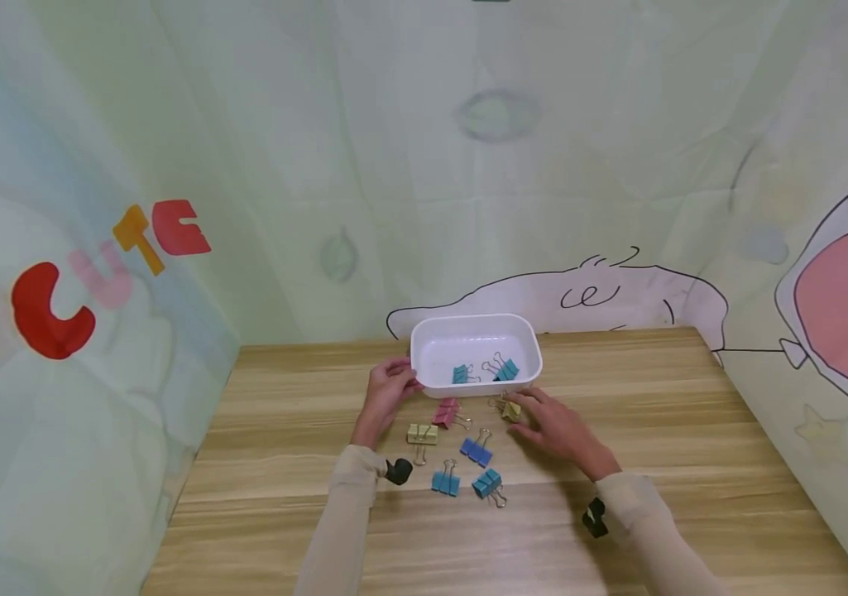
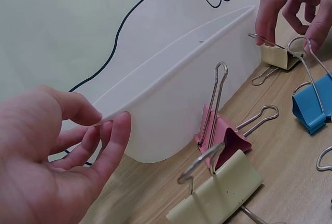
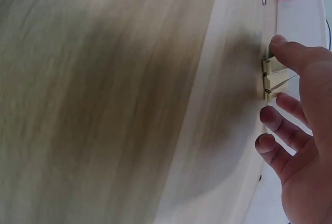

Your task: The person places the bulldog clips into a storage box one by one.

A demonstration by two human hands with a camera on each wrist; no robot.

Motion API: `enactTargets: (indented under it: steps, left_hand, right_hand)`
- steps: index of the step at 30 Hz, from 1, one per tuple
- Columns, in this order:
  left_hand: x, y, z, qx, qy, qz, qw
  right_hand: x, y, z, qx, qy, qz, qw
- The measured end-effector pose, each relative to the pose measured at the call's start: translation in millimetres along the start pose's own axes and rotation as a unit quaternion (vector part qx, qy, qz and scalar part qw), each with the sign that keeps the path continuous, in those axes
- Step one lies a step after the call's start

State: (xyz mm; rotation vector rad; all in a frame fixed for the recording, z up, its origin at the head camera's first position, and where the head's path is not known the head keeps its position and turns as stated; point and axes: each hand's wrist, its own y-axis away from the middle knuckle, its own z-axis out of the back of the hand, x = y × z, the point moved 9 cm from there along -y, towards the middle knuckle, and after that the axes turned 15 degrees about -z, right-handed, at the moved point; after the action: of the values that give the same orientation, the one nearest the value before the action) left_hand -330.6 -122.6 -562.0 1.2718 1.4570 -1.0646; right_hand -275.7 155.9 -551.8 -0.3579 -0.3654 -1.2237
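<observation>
At the left end of a white plastic bin, my left hand pinches the rim between thumb and fingers. My right hand has its thumb and forefinger at opposite ends of a yellow binder clip, gripping it on the table by the bin's front right corner. Two teal binder clips lie inside the bin. In front of it are a pink binder clip and a second yellow binder clip, both close to my left hand.
Nearer to me on the wooden table lie a blue binder clip and two teal ones, one left and one right. A printed curtain hangs behind the bin and along both sides.
</observation>
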Motion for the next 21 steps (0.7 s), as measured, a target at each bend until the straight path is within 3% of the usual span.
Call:
enactTargets:
  steps: [10,21]
  left_hand:
    - [2.2,-0.9,0.2,-0.001,-0.003,0.004,1.0000]
    - [2.0,0.4,1.7,-0.005,-0.012,0.015,0.9998]
  right_hand:
    - [-1.7,-0.9,-5.3,-0.025,-0.010,-0.008,0.9996]
    - [-1.4,-1.1,-8.5,-0.025,-0.016,0.000,0.9996]
